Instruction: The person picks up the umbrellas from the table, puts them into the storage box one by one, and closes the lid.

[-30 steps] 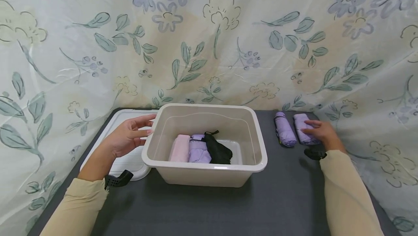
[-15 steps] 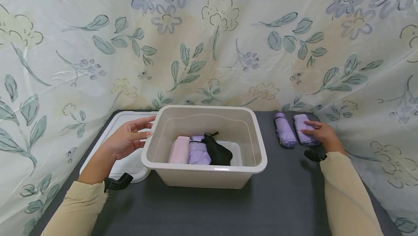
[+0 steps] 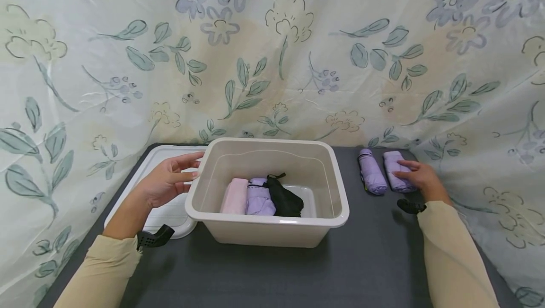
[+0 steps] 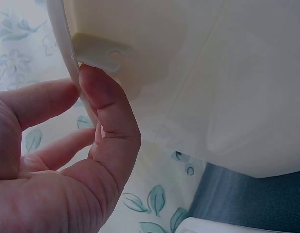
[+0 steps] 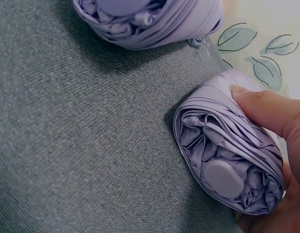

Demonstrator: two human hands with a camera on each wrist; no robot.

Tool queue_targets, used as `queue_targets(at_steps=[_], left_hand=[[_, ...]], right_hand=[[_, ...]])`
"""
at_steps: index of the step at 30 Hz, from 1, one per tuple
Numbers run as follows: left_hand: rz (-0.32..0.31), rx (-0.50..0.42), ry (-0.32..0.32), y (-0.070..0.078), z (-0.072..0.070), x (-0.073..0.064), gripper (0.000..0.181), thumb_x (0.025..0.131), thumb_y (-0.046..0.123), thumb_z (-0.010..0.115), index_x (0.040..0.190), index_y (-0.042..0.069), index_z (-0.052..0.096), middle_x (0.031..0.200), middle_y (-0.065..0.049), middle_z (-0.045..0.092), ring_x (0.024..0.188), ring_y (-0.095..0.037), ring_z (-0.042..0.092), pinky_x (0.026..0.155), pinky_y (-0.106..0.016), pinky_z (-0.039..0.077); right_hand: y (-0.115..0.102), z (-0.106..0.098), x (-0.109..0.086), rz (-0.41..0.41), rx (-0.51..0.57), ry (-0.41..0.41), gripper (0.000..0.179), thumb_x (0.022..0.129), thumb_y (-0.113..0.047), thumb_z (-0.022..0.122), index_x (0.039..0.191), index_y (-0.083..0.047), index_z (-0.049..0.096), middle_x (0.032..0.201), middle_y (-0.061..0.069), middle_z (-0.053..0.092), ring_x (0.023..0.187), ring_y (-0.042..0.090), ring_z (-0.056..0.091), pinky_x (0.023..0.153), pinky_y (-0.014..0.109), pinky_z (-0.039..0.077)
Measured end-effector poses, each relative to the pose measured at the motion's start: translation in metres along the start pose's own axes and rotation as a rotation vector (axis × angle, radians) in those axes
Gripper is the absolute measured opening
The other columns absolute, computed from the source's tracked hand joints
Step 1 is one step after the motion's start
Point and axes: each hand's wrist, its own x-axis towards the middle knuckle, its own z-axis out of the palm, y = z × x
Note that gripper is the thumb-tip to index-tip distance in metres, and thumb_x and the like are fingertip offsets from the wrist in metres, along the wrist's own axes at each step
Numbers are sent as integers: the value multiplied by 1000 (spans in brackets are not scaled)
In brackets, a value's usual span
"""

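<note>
A beige plastic storage bin [image 3: 264, 230] stands mid-table. My left hand [image 3: 170, 180] pinches its left rim; in the left wrist view the thumb and fingers [image 4: 57, 102] lie on either side of the rim's edge. Inside the bin lie a pink folded bundle [image 3: 234, 197], a lilac folded umbrella [image 3: 259, 199] and a black pouch [image 3: 284, 198] with a loop. At the right, my right hand [image 3: 419, 175] grips a lilac folded umbrella [image 5: 227, 141], thumb on top and other fingers mostly hidden on its far side. This umbrella lies on the table, its handle end facing the right wrist camera.
Another lilac folded umbrella [image 3: 372, 171] lies just left of the gripped one. A white lid [image 3: 163, 223] lies flat at the left, partly behind my left hand and the bin. The dark grey table [image 3: 272, 275] ends at a floral curtain [image 3: 272, 62].
</note>
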Motion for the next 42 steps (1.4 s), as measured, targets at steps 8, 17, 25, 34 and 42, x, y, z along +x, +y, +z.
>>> queue_targets(at_steps=[8,17,25,34,42], left_hand=[[3,-20,-11,1,-1,1,64,100,-2,60,158,0,33,117,-3,62,99,-13,71,83,-32,63],[-4,-11,-4,1,0,2,64,99,-1,61,158,1,34,117,-3,62,99,-14,72,82,-32,63],[-17,5,10,3,-1,2,63,100,-1,60,158,1,35,117,-3,60,98,-14,71,82,-32,63],[-11,3,9,2,0,1,63,100,-1,60,158,1,34,117,-3,61,98,-14,71,82,-32,63],[-7,20,11,3,1,0,64,100,0,61,158,0,34,117,-3,61,98,-14,71,82,-32,63]], right_hand=[[-3,3,-2,40,17,22,82,95,-42,72,159,-11,32,167,30,4,154,54,4,122,70,15],[-4,3,-5,44,24,12,84,94,-42,72,160,-11,31,167,30,3,154,54,5,122,69,17],[-8,1,-6,34,10,-8,84,94,-42,73,160,-10,31,167,32,2,153,56,5,121,70,17],[-15,-3,-9,-27,-27,-36,84,93,-37,73,159,-4,31,164,37,2,150,59,8,121,70,18],[-17,1,-11,-18,-21,-31,83,92,-33,75,157,-2,34,163,39,6,145,56,20,116,64,29]])
